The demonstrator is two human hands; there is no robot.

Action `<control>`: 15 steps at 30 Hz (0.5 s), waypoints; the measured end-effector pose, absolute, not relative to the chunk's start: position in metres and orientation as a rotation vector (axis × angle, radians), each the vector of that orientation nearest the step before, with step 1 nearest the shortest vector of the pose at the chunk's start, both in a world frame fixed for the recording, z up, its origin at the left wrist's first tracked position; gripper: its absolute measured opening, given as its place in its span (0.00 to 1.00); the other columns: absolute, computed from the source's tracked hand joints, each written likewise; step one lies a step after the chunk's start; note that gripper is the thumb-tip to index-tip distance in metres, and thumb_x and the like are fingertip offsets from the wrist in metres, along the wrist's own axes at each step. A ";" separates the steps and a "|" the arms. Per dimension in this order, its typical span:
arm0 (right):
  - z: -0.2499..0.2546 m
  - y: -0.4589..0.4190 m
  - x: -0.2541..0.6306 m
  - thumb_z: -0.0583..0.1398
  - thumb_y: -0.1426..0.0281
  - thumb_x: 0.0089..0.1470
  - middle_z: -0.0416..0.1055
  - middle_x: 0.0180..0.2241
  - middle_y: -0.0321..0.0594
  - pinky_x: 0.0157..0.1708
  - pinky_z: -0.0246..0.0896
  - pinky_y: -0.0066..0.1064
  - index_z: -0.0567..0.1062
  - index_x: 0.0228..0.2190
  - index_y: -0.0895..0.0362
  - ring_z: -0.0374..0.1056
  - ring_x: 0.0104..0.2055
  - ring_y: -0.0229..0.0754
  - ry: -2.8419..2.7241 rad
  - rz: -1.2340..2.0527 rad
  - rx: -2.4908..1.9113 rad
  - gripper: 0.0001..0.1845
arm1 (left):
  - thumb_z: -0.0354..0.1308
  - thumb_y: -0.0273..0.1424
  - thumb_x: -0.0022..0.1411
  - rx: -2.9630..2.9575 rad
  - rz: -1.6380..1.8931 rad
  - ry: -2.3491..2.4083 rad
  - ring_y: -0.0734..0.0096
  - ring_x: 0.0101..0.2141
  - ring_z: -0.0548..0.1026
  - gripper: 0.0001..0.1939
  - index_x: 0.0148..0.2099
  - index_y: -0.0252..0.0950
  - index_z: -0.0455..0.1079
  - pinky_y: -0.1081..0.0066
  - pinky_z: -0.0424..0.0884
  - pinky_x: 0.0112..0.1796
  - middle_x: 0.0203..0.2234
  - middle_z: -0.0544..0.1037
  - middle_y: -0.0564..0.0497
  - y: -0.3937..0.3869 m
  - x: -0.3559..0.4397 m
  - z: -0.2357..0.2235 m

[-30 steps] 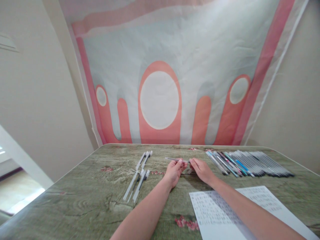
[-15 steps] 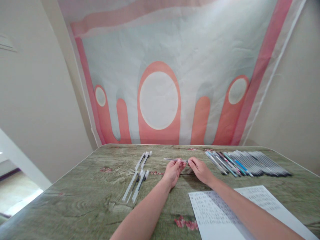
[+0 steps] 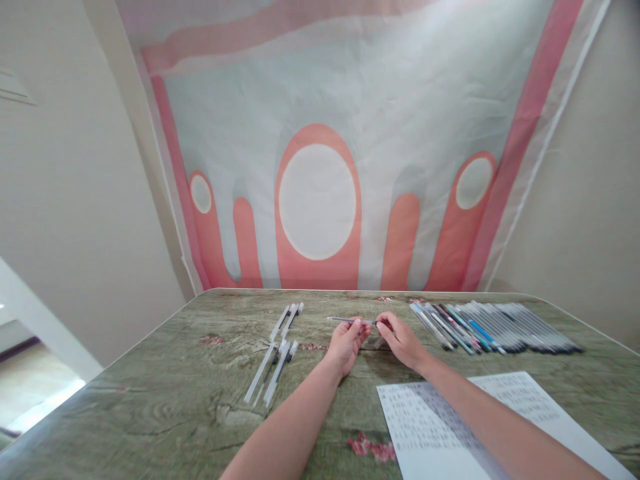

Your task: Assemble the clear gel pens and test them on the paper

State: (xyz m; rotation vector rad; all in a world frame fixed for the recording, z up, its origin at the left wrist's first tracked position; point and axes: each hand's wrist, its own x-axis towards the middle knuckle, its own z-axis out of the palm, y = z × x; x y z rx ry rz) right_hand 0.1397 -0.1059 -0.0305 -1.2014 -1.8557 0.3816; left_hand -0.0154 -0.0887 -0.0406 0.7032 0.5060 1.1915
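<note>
A slim pen (image 3: 341,319) lies crosswise in my left hand (image 3: 346,343), which is closed around its middle. Its thin pale end sticks out to the left, over the table. My right hand (image 3: 401,343) pinches the dark right end of the same pen between thumb and fingers, close beside the left fingertips. The exact contact there is small and partly hidden by the fingers. Left of my hands lie clear pen parts in two groups: a far pair (image 3: 287,320) and several nearer pieces (image 3: 270,373), some with dark inserts.
On the right lies a long row of pens (image 3: 495,327), some grey, some coloured. A sheet of handwritten paper (image 3: 420,427) rests under my right forearm. The wood-patterned tabletop (image 3: 165,400) ends before a pink and grey hanging (image 3: 317,200).
Fingers of my right hand have shifted slightly at the pen's right end, with the index finger more raised. My left hand and the pen stay in nearly the same place.
</note>
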 end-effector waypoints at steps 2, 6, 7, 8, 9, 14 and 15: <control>-0.031 -0.106 0.139 0.48 0.62 0.55 0.65 0.27 0.36 0.30 0.55 0.30 0.64 0.31 0.56 0.61 0.27 0.38 -1.863 0.356 -1.203 0.12 | 0.60 0.28 0.51 0.703 1.187 0.504 0.76 0.30 0.73 0.10 0.35 0.29 0.66 0.73 0.68 0.39 0.28 0.74 0.47 -0.089 -0.016 -0.040; -0.031 -0.106 0.138 0.45 0.62 0.57 0.63 0.23 0.35 0.29 0.54 0.29 0.63 0.25 0.55 0.60 0.26 0.38 -1.898 0.316 -1.211 0.15 | 0.60 0.28 0.51 0.713 1.180 0.500 0.76 0.30 0.73 0.09 0.36 0.29 0.65 0.74 0.68 0.38 0.28 0.74 0.47 -0.090 -0.016 -0.039; -0.031 -0.107 0.138 0.45 0.62 0.57 0.62 0.22 0.35 0.28 0.54 0.29 0.63 0.24 0.55 0.59 0.26 0.38 -1.901 0.317 -1.211 0.15 | 0.60 0.27 0.51 0.712 1.182 0.501 0.76 0.30 0.73 0.09 0.35 0.29 0.65 0.74 0.68 0.38 0.28 0.74 0.47 -0.090 -0.016 -0.038; -0.030 -0.107 0.137 0.44 0.62 0.57 0.62 0.22 0.35 0.28 0.54 0.29 0.63 0.24 0.55 0.59 0.26 0.38 -1.900 0.323 -1.210 0.16 | 0.60 0.27 0.51 0.710 1.188 0.502 0.76 0.30 0.73 0.09 0.35 0.29 0.65 0.74 0.68 0.38 0.28 0.74 0.47 -0.090 -0.015 -0.038; -0.030 -0.107 0.137 0.45 0.62 0.57 0.63 0.22 0.35 0.28 0.54 0.29 0.63 0.25 0.55 0.60 0.26 0.38 -1.894 0.328 -1.210 0.15 | 0.60 0.27 0.51 0.708 1.192 0.504 0.76 0.30 0.73 0.09 0.35 0.29 0.65 0.74 0.68 0.38 0.28 0.74 0.48 -0.090 -0.015 -0.038; -0.029 -0.107 0.137 0.45 0.62 0.57 0.64 0.24 0.35 0.29 0.54 0.29 0.64 0.28 0.55 0.60 0.26 0.38 -1.893 0.305 -1.216 0.14 | 0.60 0.28 0.51 0.719 1.187 0.512 0.75 0.30 0.73 0.09 0.35 0.29 0.66 0.73 0.68 0.39 0.27 0.74 0.48 -0.090 -0.015 -0.038; -0.029 -0.107 0.138 0.45 0.62 0.57 0.63 0.23 0.35 0.28 0.54 0.29 0.63 0.26 0.55 0.59 0.26 0.38 -1.904 0.297 -1.225 0.15 | 0.60 0.28 0.51 0.726 1.182 0.511 0.75 0.30 0.73 0.09 0.35 0.29 0.66 0.73 0.68 0.39 0.27 0.74 0.47 -0.090 -0.015 -0.039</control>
